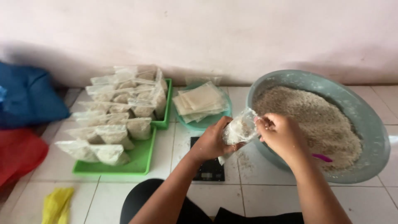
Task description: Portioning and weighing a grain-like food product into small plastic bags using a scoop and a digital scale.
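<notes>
Your left hand [212,143] wraps its fingers around a small clear plastic bag [238,129] partly filled with pale grain, held above the black scale [208,168] on the tiled floor. Your right hand [278,133] pinches the bag's open top at the rim of the big grey basin [365,120] of grain. Filled bags [112,120] crowd the green trays [143,159] to your left.
</notes>
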